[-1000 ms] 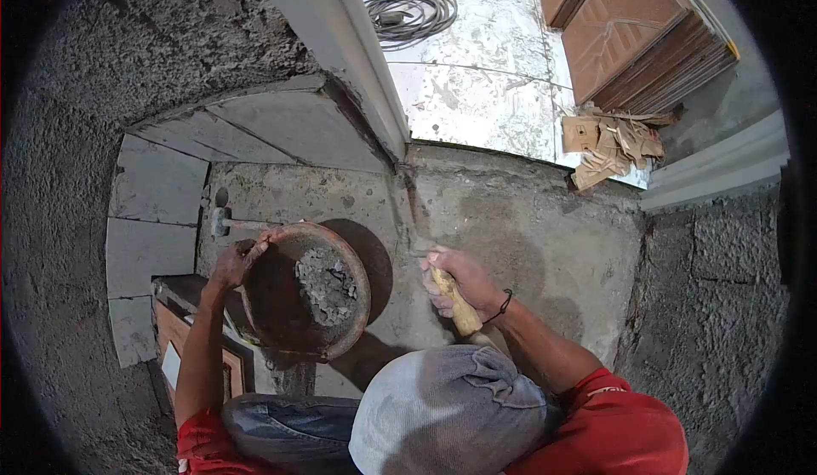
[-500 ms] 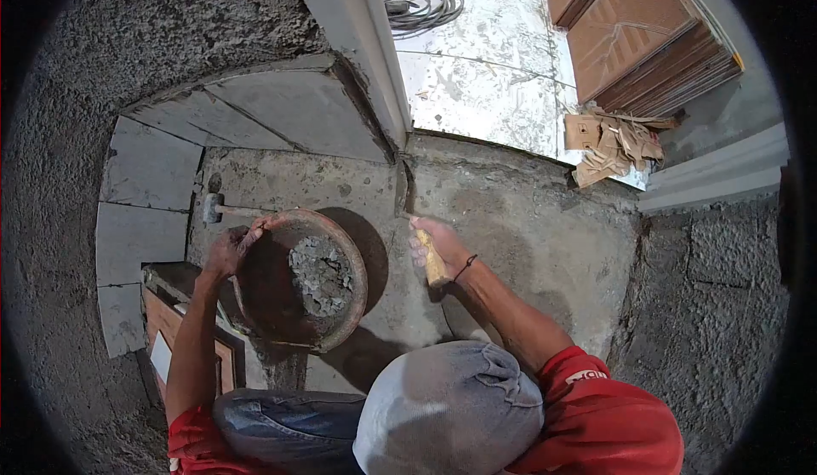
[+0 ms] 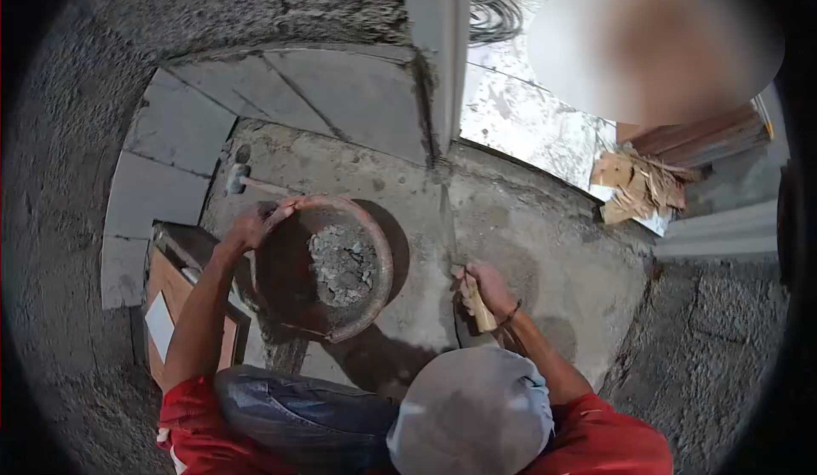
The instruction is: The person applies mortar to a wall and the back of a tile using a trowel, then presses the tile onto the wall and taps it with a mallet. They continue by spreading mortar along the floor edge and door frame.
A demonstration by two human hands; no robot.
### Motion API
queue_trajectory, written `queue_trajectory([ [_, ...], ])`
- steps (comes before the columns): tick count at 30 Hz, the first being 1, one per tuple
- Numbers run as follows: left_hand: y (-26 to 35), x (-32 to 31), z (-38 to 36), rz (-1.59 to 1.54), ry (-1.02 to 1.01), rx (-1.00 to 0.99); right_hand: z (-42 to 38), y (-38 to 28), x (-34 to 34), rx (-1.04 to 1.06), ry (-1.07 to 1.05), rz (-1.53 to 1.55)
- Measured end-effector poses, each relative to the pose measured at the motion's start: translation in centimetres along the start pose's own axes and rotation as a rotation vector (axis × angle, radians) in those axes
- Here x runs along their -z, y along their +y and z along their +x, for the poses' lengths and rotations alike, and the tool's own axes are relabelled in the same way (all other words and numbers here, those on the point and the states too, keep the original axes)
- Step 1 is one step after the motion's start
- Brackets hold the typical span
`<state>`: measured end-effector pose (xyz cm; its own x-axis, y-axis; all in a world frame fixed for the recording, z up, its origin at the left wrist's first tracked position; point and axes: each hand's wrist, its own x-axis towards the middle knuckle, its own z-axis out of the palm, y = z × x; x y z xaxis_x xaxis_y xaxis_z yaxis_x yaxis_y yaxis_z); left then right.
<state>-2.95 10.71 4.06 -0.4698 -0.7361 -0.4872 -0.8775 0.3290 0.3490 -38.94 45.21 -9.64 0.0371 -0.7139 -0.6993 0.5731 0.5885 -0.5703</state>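
My left hand (image 3: 258,223) grips the upper left rim of a round reddish basin (image 3: 385,258), which stands on the rough floor. Grey, lumpy rubble (image 3: 342,265) lies in the right part of the basin. To the right of it, my right hand (image 3: 485,288) is closed around the pale wooden handle (image 3: 482,311) of a tool. The tool's thin blade points up and away along the floor, and its tip is hard to make out. A hammer (image 3: 239,179) lies on the floor just above my left hand.
Pale tiles (image 3: 349,92) line the wall at the back left. Beyond the doorway are a coiled cable (image 3: 495,17), torn cardboard (image 3: 634,187) and stacked boards (image 3: 706,141). A brown panel (image 3: 162,279) leans at the left. A blurred oval covers the upper right.
The whole view has shifted, with the scene now further right. My right hand has drawn back nearer my body with the tool. My left hand keeps its hold on the basin rim.
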Motion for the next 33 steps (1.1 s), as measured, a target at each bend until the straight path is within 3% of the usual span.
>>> queue_trajectory([
  [1, 0.0, -0.1, 0.0, -0.008, 0.008, 0.015, 0.3, 1.5, 1.1, -0.007, -0.012, -0.013],
  [3, -1.0, -0.5, 0.5, 0.005, -0.037, 0.075, 0.7, 2.0, 0.9, 0.673, 0.134, -0.923],
  [4, -1.3, -1.1, 1.1, -0.002, -0.024, 0.084, -0.7, 0.1, -0.2, 0.162, 0.122, -0.664],
  [5, -1.9, -1.8, 1.8, 0.021, -0.020, 0.088, -0.5, 0.7, -0.3, 0.170, 0.109, -0.681],
  [7, -2.3, -1.3, 0.9, 0.023, 0.028, 0.119, 0.4, 1.9, -0.8, 0.555, 0.350, -0.947],
  [11, -0.9, -0.4, 0.9, 0.023, 0.016, 0.127, 1.3, -0.5, -2.6, 0.602, 0.415, -1.091],
  [16, -2.8, -1.5, 2.4, 0.136, 0.028, 0.078, 1.6, -1.3, -3.3, 0.617, 0.387, -1.110],
  [20, -0.6, -0.4, 0.8, 0.077, 0.029, 0.053, 1.6, -1.9, -3.6, 0.598, 0.364, -1.093],
  [23, 0.2, 0.2, 0.3, 0.116, -0.042, 0.164, 1.5, -1.9, -3.7, 0.600, 0.350, -1.084],
  [27, -0.7, -0.4, 1.4, 0.111, 0.000, 0.059, 1.5, -1.8, -3.5, 0.660, 0.372, -1.123],
  [30, -2.8, -1.3, 3.0, 0.171, -0.032, -0.022, 1.2, -2.0, -3.2, 0.515, 0.318, -1.172],
  [31, -3.1, -1.5, 3.3, 0.167, -0.016, 0.004, 1.8, -1.1, -2.5, 0.529, 0.290, -1.179],
  [33, -3.0, -1.6, 3.6, 0.196, -0.050, 0.005, 3.1, 0.9, -1.3, 0.805, 0.384, -1.205],
])
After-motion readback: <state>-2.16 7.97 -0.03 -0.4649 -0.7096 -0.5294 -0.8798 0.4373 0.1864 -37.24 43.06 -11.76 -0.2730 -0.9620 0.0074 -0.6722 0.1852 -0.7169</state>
